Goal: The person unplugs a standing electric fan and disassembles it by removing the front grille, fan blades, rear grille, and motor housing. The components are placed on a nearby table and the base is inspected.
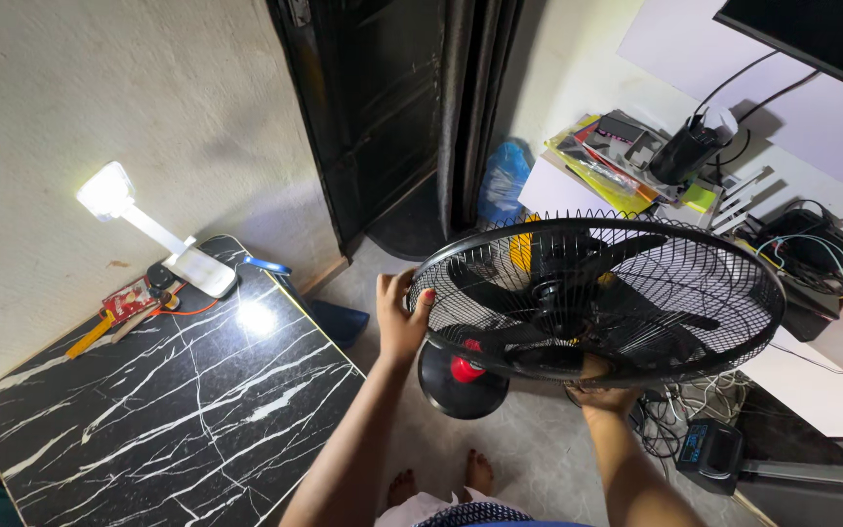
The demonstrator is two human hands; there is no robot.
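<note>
A black fan (597, 298) with a round wire grille faces up at me, its dark blades visible behind the wires. My left hand (402, 312) grips the left rim of the grille. My right hand (602, 390) holds the grille's near lower edge, partly hidden behind the wires. Below the fan I see its round black base (456, 385) with a red knob (464, 369) on the grey floor. My bare feet show at the bottom.
A black marble-patterned table (178, 400) stands at left with a lit white desk lamp (148, 229) and small items. A dark door (382, 107) is behind. At right, a white desk (812, 381) carries cables, papers and a black pen holder (685, 151); a small black device (709, 449) lies on the floor.
</note>
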